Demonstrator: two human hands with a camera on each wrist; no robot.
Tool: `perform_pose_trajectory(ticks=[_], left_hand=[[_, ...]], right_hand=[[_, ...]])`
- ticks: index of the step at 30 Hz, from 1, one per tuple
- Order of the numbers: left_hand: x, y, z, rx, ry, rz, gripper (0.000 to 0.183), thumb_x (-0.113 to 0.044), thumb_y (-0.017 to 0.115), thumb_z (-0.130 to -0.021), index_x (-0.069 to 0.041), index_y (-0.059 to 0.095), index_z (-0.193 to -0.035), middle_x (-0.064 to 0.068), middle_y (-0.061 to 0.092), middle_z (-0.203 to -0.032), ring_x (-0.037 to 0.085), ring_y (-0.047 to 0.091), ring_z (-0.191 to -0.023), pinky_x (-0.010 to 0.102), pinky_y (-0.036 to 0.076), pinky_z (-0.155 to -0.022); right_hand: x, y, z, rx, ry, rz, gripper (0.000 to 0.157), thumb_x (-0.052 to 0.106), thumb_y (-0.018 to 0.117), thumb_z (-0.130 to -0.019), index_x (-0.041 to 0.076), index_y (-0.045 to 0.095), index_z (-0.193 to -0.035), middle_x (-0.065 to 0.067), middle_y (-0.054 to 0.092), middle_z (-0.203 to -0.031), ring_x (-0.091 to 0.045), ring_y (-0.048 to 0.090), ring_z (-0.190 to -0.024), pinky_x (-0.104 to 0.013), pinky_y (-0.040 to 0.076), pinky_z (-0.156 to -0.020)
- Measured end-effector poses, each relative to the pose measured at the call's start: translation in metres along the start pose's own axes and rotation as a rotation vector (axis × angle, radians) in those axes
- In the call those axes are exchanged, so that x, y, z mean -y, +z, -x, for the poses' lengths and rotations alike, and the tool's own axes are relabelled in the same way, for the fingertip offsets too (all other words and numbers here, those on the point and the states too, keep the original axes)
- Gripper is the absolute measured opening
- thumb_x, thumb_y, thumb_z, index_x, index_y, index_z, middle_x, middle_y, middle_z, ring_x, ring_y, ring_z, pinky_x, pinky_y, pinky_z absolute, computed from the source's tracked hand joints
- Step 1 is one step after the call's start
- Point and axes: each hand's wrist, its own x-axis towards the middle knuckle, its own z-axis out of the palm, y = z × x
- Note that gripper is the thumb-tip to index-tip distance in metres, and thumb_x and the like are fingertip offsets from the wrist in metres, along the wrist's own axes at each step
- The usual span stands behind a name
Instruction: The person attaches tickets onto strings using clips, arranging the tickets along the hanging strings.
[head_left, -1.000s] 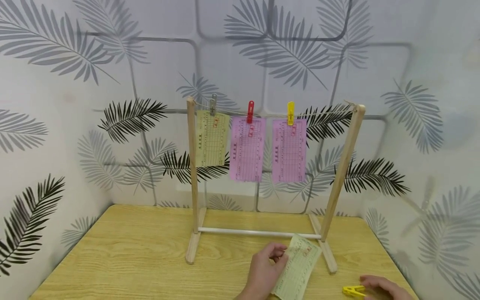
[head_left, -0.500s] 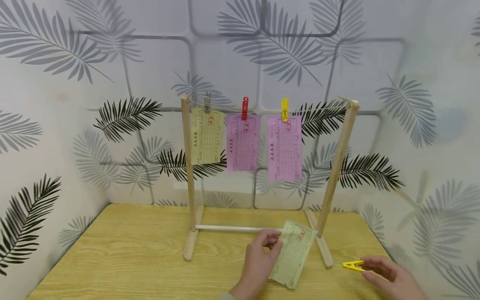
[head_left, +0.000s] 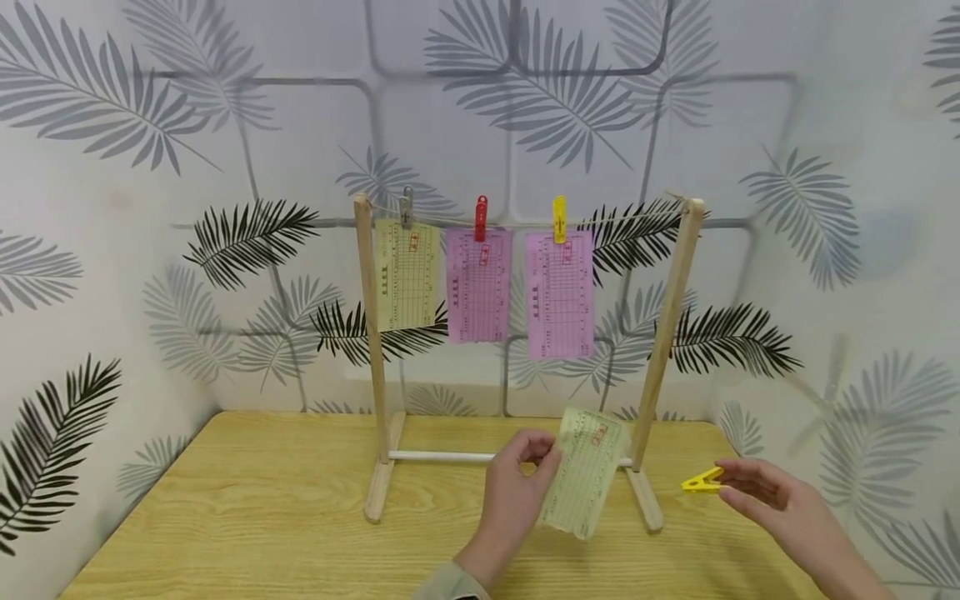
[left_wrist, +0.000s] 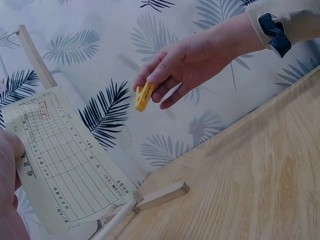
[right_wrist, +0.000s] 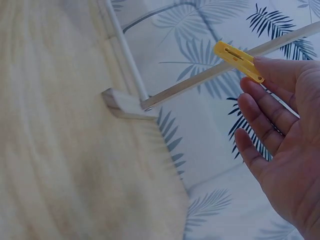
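Note:
A pale green printed receipt slip [head_left: 585,475] is pinched along its left edge by my left hand [head_left: 517,492], held up in front of the rack's right side. The left wrist view shows the slip's [left_wrist: 65,160] ruled grid and red stamp facing the camera. My right hand [head_left: 783,508] holds a yellow clothespin [head_left: 702,481] between thumb and index finger, right of the rack. In the right wrist view the clothespin [right_wrist: 239,61] points away from the palm, the other fingers loosely spread.
A wooden rack [head_left: 671,333] with a string [head_left: 622,219] stands on the wood-grain table [head_left: 247,508]. From the string hang a yellow slip [head_left: 407,279] under a grey clip [head_left: 407,208], and pink slips [head_left: 478,292] under red [head_left: 481,218] and yellow [head_left: 559,219] clips.
Both hands have risen from the table, the left with the green slip and the right with the yellow clothespin. The head view has shifted slightly. The hanging slips stay on the string.

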Motion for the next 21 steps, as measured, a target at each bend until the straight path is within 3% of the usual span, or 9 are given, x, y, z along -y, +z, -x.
perform_pose_trajectory(ticks=[8,16,21], left_hand=[[-0.021,0.0,-0.013,-0.037,0.054,-0.018,0.009,-0.01,0.08,-0.102,-0.018,0.079,-0.107,-0.009,0.08,-0.095,0.011,0.07,-0.093,0.033,0.056,-0.087],[-0.047,0.001,-0.026,-0.05,0.081,-0.019,0.008,-0.014,0.079,-0.103,-0.019,0.078,-0.109,-0.011,0.08,-0.096,0.011,0.069,-0.093,0.032,0.055,-0.084],[-0.065,0.005,-0.042,-0.071,0.112,-0.001,0.007,-0.014,0.079,-0.103,-0.017,0.078,-0.109,-0.01,0.08,-0.095,0.011,0.069,-0.092,0.033,0.056,-0.082]], right_hand=[[0.028,-0.018,-0.019,-0.026,-0.121,0.02,0.042,0.021,0.072,-0.111,0.001,0.065,-0.148,0.004,0.076,-0.126,0.006,0.067,-0.11,-0.02,0.059,-0.085],[0.06,-0.039,-0.033,-0.032,-0.217,0.055,0.042,0.023,0.069,-0.112,0.01,0.064,-0.151,0.006,0.072,-0.131,0.001,0.066,-0.116,-0.015,0.055,-0.089],[0.086,-0.054,-0.048,-0.033,-0.251,0.117,0.044,0.028,0.068,-0.113,0.014,0.062,-0.155,0.006,0.069,-0.135,0.009,0.062,-0.116,-0.014,0.054,-0.087]])
